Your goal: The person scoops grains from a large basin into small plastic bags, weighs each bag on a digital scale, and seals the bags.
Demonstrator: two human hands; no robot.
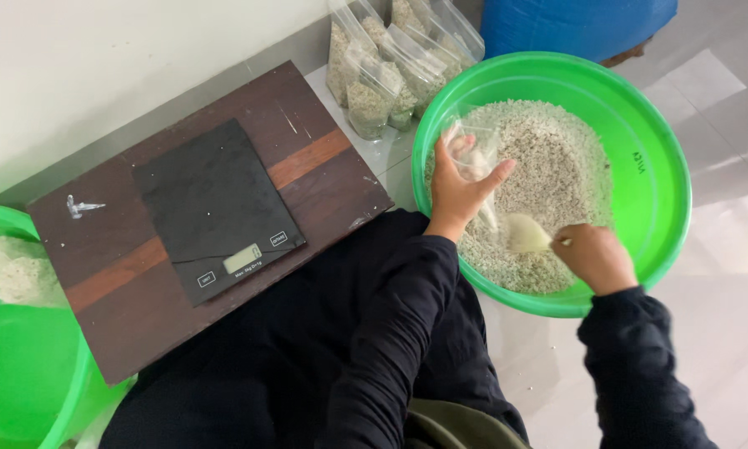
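One clear plastic bag (476, 152), empty as far as can be seen, pinched at its mouth and held upright over the pale grain (561, 166) inside the large green basin (669, 179). Gripped by the left hand (460, 189), thumb on one side of the film and fingers spread on the other, so closed on the bag and not loose. Just below and to the right of the bag, a small pale scoop (526, 234), loaded or part buried in the grain; clamped by its handle in the right hand (595, 256), fist closed around it. Scoop and bag mouth near each other but apart, both low over the near half of the basin. Judged as the scooping stage: grain lifted, none seen entering the bag. For a clean transfer: bag mouth kept spread and square to the scoop lip, and scoop kept level until above the opening, or grain lost over the film edge. Beyond the basin rim, a row of filled bags (384, 83) leaning against the wall, touching one another. Left of these, a dark wooden board (328, 150) carrying a black digital kitchen scale (212, 199), platform bare. At far left, a second green basin (24, 374) with a pale heap inside. At top, part of a blue container (574, 25).
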